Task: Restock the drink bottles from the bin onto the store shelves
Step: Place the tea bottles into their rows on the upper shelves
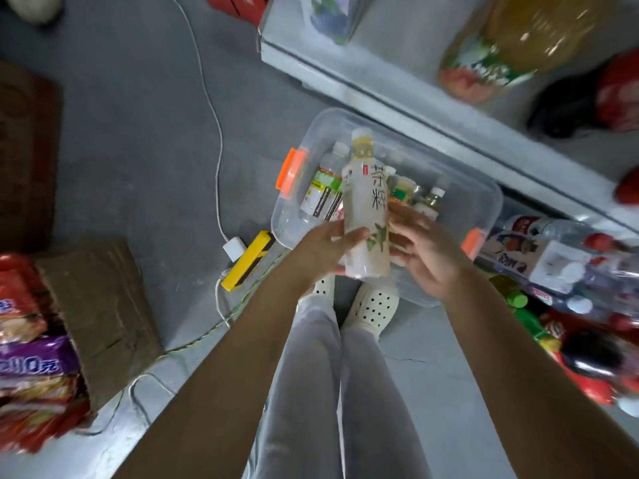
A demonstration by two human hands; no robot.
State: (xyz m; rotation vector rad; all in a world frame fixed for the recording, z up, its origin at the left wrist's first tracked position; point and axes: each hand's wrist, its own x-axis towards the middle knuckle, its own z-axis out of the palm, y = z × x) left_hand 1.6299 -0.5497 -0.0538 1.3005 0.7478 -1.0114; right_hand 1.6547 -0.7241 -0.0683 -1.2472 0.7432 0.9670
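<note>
Looking down from a person's head past both bare arms to a clear plastic bin on a grey floor. The picture is smeared towards its edges. On the metal shelf at 1 o'clock, a large amber bottle is too blurred for its label to be read. The packed bottles at 3 o'clock run off the frame, as do the snack packets at 8 o'clock. The arms hide the near wall of the bin, and the loose bottles lying inside it are partly covered.

A tall pale tea bottle with black lettering and a leaf print is held above the bin, near the middle of the view, its cap pointing to 12 o'clock. The left hand meets it from 8 o'clock. Its thumb crosses the front of the bottle's lower half and its fingers go round behind, out of sight, so it grips the bottle. The right hand comes in from 4 o'clock, seen from the back, with bent fingers against the bottle's right side. Whether it grips or only touches cannot be told. Pale perforated shoes show below the bottle at 6 o'clock.
</note>
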